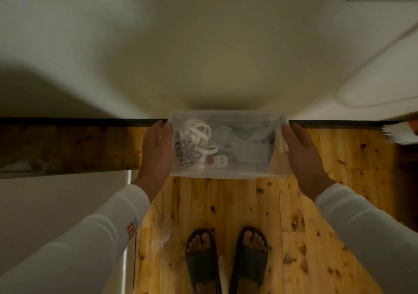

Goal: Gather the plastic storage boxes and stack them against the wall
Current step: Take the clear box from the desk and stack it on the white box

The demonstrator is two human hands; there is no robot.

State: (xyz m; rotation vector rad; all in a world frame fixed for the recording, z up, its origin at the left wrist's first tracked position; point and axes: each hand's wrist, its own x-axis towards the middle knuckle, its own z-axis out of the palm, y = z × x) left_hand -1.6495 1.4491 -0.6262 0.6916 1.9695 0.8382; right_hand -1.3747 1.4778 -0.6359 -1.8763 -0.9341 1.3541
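A clear plastic storage box [228, 174] with a lid lies lengthwise against the foot of the pale wall [203, 56], over the dark skirting board. Through its lid I see white cables, a speckled item and pale blue things. My left hand [156, 151] presses flat on the box's left end. My right hand [303, 153] holds the right end the same way. Whether the box rests on the floor or hangs just above it, I cannot tell.
The floor [248, 208] is knotty wooden boards. My two feet in dark slides [226, 257] stand just behind the box. A white cabinet or door [63, 203] fills the left side. A white rounded object [380, 90] and some papers [398, 133] sit at the right.
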